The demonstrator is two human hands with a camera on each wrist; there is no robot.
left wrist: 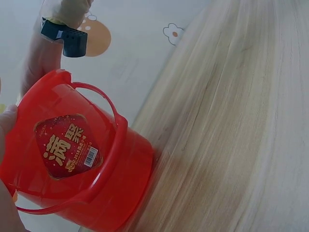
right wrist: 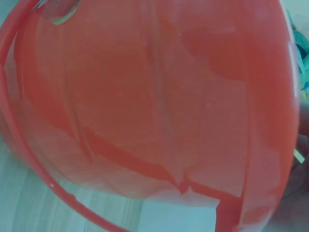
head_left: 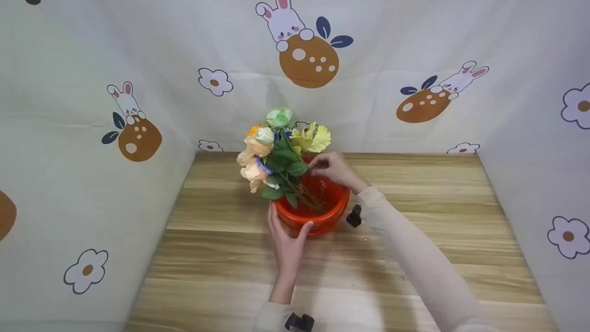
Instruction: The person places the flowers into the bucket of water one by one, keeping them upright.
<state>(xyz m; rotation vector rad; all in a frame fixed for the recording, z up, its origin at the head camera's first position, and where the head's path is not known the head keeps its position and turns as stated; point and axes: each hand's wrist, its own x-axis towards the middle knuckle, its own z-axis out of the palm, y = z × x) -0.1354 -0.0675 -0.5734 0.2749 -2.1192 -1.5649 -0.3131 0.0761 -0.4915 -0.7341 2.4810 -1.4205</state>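
Observation:
A red plastic bucket [head_left: 311, 216] stands on the table, holding artificial flowers that lean left over its rim. Peach blooms [head_left: 256, 170], a pale green one [head_left: 279, 118] and a yellow flower [head_left: 314, 138] show above green leaves [head_left: 285, 157]. My left hand [head_left: 286, 242] grips the bucket's near left side, thumb and fingers spread around it. Over the bucket's mouth, my right hand [head_left: 334, 169] has its fingers bent together, pinching at a flower stem below the yellow bloom; the contact is mostly hidden. In the left wrist view the bucket [left wrist: 133, 169] shows a dark red label [left wrist: 69, 146] and its handle.
The wood-grain table [head_left: 216, 272] has small shiny specks to the right of the bucket. Pale cloth [head_left: 368, 106] printed with rabbits and flowers hangs behind and at both sides. Black wrist devices [head_left: 299, 322] are worn at both wrists.

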